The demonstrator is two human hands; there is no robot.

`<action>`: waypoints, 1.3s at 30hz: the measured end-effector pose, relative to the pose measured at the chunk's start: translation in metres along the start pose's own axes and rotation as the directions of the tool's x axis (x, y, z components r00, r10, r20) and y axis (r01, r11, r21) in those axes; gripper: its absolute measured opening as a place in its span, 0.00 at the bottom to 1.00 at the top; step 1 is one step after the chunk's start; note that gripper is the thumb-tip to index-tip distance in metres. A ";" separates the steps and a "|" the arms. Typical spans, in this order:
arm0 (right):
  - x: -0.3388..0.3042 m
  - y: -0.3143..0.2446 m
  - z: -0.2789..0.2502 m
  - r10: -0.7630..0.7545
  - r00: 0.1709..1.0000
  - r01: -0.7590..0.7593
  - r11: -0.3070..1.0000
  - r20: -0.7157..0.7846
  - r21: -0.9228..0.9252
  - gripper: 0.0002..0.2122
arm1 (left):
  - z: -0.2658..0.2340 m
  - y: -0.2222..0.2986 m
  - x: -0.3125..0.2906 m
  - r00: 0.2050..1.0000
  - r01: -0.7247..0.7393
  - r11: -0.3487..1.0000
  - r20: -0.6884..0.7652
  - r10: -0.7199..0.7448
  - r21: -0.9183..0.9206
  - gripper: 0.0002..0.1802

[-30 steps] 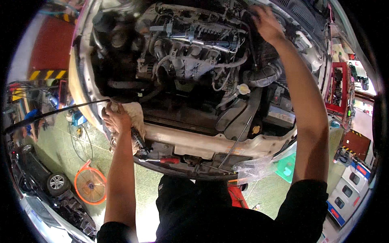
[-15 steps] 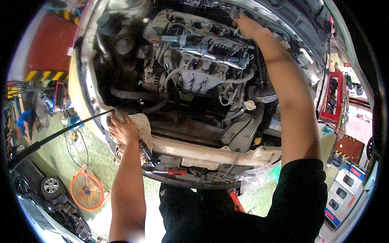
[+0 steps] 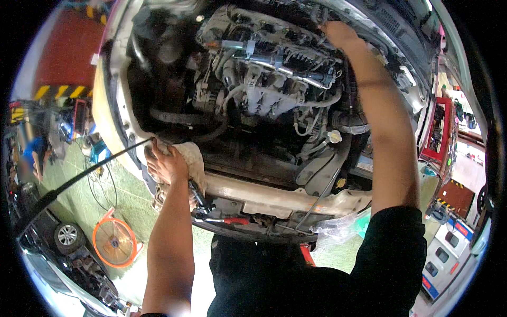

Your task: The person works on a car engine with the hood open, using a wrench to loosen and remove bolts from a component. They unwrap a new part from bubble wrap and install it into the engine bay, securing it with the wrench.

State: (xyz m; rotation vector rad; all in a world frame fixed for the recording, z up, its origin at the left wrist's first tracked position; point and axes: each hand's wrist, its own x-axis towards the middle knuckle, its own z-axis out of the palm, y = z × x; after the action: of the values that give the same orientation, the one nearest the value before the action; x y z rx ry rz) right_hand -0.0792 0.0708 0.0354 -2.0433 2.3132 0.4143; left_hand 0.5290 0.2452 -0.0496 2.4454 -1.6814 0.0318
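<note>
I have my left hand's [image 3: 168,165] fingers loosely spread on a pale cloth [image 3: 194,158] at the car's front edge. I reach my right hand [image 3: 338,36] to the far side of the engine [image 3: 266,98]; I can't tell whether those fingers grip anything. Just my side of the cream crossmember [image 3: 248,191] lies a red-handled tool [image 3: 236,221]. Farther left, an orange fan [image 3: 115,243] stands on the greenish floor [image 3: 74,190].
</note>
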 end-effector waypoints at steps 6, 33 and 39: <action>0.010 0.017 0.013 -0.200 0.968 0.223 0.962 0.150 -0.160 0.17 | 0.002 0.007 0.001 0.999 0.043 0.999 0.022 -0.043 0.018 0.30; 0.012 0.018 -0.001 -0.210 0.961 0.200 0.977 0.182 0.072 0.19 | -0.005 0.002 0.003 0.998 0.052 0.999 0.043 -0.051 -0.018 0.25; 0.014 0.006 -0.004 -0.029 0.983 0.029 1.000 0.181 0.005 0.20 | -0.005 0.007 0.002 0.996 0.055 0.998 0.066 -0.054 -0.012 0.25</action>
State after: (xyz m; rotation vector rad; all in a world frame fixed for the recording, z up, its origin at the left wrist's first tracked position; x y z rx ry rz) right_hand -0.0869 0.0566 0.0374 -1.9456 2.1756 0.5697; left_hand 0.5234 0.2417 -0.0433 2.5071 -1.6343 -0.0679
